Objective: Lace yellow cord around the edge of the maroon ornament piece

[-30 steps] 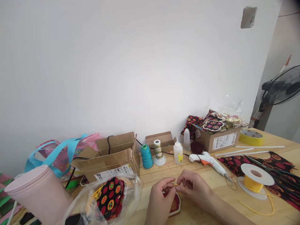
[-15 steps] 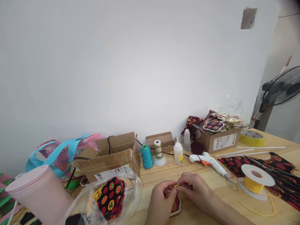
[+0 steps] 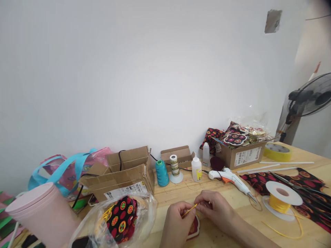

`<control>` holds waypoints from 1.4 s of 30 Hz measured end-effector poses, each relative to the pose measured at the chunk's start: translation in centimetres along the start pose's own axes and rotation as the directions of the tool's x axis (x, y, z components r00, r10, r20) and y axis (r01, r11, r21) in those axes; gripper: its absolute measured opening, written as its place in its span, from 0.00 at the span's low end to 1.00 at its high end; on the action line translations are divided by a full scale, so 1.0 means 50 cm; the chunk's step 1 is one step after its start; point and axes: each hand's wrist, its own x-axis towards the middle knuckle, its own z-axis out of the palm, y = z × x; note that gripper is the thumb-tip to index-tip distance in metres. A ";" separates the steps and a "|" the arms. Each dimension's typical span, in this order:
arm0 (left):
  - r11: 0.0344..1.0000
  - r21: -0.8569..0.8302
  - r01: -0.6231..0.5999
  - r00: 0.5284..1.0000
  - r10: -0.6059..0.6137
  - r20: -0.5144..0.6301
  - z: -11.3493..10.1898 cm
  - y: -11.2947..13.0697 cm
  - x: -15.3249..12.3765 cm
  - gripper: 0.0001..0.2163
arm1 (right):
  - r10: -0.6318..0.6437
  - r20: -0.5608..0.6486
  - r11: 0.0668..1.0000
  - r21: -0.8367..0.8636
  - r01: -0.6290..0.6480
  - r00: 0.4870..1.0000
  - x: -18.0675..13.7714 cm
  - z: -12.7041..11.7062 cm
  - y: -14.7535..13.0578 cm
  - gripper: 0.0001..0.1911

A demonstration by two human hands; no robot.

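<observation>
My left hand [image 3: 177,222] and my right hand [image 3: 216,208] meet low in the middle of the wooden table [image 3: 227,206]. Both pinch a short piece of yellow cord [image 3: 190,209], which runs taut between the fingertips. Under the hands lies a small red and gold ornament [image 3: 193,227], partly hidden by my left hand. A spool of the same yellow cord [image 3: 282,199] stands to the right, with a loose strand trailing over the table.
A white glue gun [image 3: 231,178], glue bottles [image 3: 196,168], teal thread cone [image 3: 161,173], cardboard boxes [image 3: 124,174], patterned fabric [image 3: 297,186], scissors, yellow tape roll [image 3: 278,152], a plastic bag of fabric pieces [image 3: 121,217], a pink container [image 3: 42,215]. A fan [image 3: 309,98] stands at right.
The hands have drawn slightly apart, so the yellow cord now shows as a straight stretch between them. The ornament sits lower under my left hand.
</observation>
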 end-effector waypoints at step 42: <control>0.999 0.031 -0.010 0.989 0.014 -0.148 -0.003 0.009 0.003 0.09 | 0.034 -0.112 0.997 -0.060 -0.041 0.993 0.000 0.000 0.012 0.08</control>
